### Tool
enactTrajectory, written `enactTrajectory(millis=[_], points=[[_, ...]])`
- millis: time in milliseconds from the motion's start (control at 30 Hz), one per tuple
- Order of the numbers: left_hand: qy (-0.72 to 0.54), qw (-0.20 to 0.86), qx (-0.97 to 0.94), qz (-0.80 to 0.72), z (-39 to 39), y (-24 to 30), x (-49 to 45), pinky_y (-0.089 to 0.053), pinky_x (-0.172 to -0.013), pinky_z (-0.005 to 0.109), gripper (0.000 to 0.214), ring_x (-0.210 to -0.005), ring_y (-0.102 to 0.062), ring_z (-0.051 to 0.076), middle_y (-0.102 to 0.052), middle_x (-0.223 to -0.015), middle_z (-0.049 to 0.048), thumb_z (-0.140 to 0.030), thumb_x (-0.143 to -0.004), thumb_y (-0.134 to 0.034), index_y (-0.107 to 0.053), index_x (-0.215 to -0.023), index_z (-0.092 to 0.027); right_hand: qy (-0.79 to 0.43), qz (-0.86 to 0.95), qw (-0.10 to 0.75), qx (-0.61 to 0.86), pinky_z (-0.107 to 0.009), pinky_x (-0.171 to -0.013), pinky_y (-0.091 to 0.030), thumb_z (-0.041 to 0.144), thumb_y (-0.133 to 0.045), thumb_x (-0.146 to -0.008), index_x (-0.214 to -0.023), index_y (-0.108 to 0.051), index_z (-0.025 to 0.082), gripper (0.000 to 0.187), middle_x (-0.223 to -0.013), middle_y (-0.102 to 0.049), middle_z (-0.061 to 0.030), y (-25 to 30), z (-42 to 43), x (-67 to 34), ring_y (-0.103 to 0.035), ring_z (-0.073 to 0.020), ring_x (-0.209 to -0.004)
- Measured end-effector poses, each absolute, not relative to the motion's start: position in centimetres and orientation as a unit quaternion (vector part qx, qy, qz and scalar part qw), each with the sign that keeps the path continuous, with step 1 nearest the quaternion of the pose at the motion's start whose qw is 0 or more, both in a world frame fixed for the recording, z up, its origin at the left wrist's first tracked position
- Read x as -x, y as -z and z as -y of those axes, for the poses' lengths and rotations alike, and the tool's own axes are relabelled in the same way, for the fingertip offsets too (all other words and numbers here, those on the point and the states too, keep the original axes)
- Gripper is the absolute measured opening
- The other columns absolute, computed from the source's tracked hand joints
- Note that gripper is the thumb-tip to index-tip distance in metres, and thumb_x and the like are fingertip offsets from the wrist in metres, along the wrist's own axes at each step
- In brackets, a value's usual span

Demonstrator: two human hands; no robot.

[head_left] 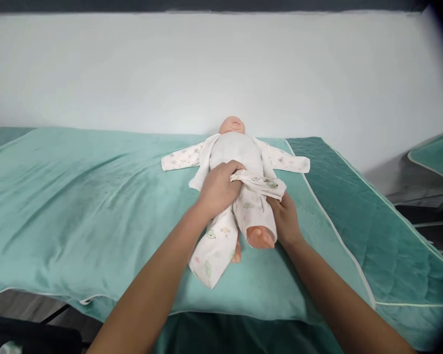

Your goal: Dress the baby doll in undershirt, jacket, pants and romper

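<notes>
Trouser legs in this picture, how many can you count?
2. One trouser leg is at picture right, a foot showing at its opening; the other trouser leg is at picture left, beside another foot.

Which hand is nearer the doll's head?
Left. The left hand grips the trousers' waistband, below the doll's head; the right hand is farther down, beside a trouser leg.
</notes>
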State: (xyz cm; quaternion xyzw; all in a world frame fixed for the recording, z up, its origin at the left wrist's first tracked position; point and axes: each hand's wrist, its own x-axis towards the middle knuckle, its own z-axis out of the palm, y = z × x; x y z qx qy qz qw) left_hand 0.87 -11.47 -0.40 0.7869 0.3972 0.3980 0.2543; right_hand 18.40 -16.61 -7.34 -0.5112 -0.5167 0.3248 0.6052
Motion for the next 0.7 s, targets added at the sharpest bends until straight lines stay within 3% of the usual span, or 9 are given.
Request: enactTrajectory(millis=[100, 233, 367, 433, 533, 633, 700], points=[[-0.443, 0.299, -0.74, -0.408, 11.0, 1.3, -1.2, -0.046, -0.089, 0.031, 0.026, -0.096, -0.062, 0.019, -0.07, -0.099, 0.0006, -0.01, -0.078, -0.052, -0.065, -0.097, -0.021, -0.27, 0.531, 0.595, 0.539, -0.038, -0.096, -0.046, 0.036, -0.058, -0.091, -0.114, -0.068, 0.022, 0.028, -0.118, -0.071, -0.0059, 7.5, 15.8, -19.1, -0.062, -0.0248, -0.113], [-0.461, 0.447, -0.653, -0.401, 11.4, 2.1, 0.0, -0.046, -0.084, 0.028, 0.022, -0.092, -0.062, 0.018, -0.068, -0.095, -0.0005, -0.016, -0.073, -0.063, -0.066, -0.095, -0.02, -0.208, 0.571, 0.554, 0.568, -0.034, -0.079, -0.047, 0.025, -0.061, -0.085, -0.094, -0.066, 0.021, 0.011, -0.091, -0.068, -0.0026, 7.7, 15.3, -20.2, -0.061, -0.0206, -0.088], [-0.453, 0.559, -0.597, -0.354, 11.8, 2.2, 1.8, -0.045, -0.076, 0.025, 0.023, -0.083, -0.058, 0.016, -0.063, -0.089, -0.0013, -0.018, -0.069, -0.068, -0.065, -0.092, -0.021, -0.134, 0.667, 0.53, 0.507, -0.035, -0.081, -0.046, 0.017, -0.063, -0.081, -0.101, -0.061, 0.023, 0.022, -0.102, -0.063, -0.0051, 5.3, 15.8, -20.0, -0.058, -0.0214, -0.094], [-0.464, 0.58, -0.577, -0.34, 11.9, 2.3, 2.1, -0.044, -0.075, 0.026, 0.023, -0.083, -0.057, 0.016, -0.062, -0.089, -0.0006, -0.021, -0.069, -0.069, -0.065, -0.092, -0.021, -0.152, 0.752, 0.46, 0.448, -0.036, -0.084, -0.045, 0.023, -0.068, -0.082, -0.107, -0.061, 0.024, 0.026, -0.108, -0.064, -0.007, 3.0, 15.5, -19.3, -0.058, -0.0234, -0.099], [-0.477, 0.582, -0.568, -0.333, 11.8, 2.5, 1.9, -0.045, -0.079, 0.027, 0.022, -0.087, -0.058, 0.018, -0.063, -0.093, 0.0007, -0.021, -0.069, -0.069, -0.067, -0.091, -0.02, -0.218, 0.816, 0.33, 0.422, -0.03, -0.068, -0.042, 0.038, -0.076, -0.08, -0.101, -0.063, 0.024, 0.028, -0.091, -0.065, -0.0023, -0.7, 14.1, -18.0, -0.057, -0.0192, -0.08], [-0.502, 0.597, -0.537, -0.32, 11.8, 2.8, 1.8, -0.045, -0.078, 0.026, 0.024, -0.088, -0.058, 0.017, -0.063, -0.095, 0.0001, -0.02, -0.068, -0.069, -0.066, -0.092, -0.022, -0.301, 0.799, 0.3, 0.424, -0.026, -0.055, -0.032, 0.05, -0.075, -0.079, -0.081, -0.062, 0.022, 0.031, -0.071, -0.058, 0.0024, -2.4, 12.4, -17.1, -0.048, -0.0133, -0.064], [-0.499, 0.608, -0.528, -0.321, 11.8, 2.9, 1.9, -0.045, -0.078, 0.026, 0.024, -0.087, -0.058, 0.016, -0.062, -0.095, -0.0001, -0.022, -0.071, -0.072, -0.066, -0.094, -0.022, -0.379, 0.762, 0.317, 0.418, -0.025, -0.055, -0.033, 0.049, -0.076, -0.078, -0.075, -0.061, 0.021, 0.032, -0.068, -0.058, 0.0028, -2.1, 11.7, -16.9, -0.048, -0.0121, -0.062]])
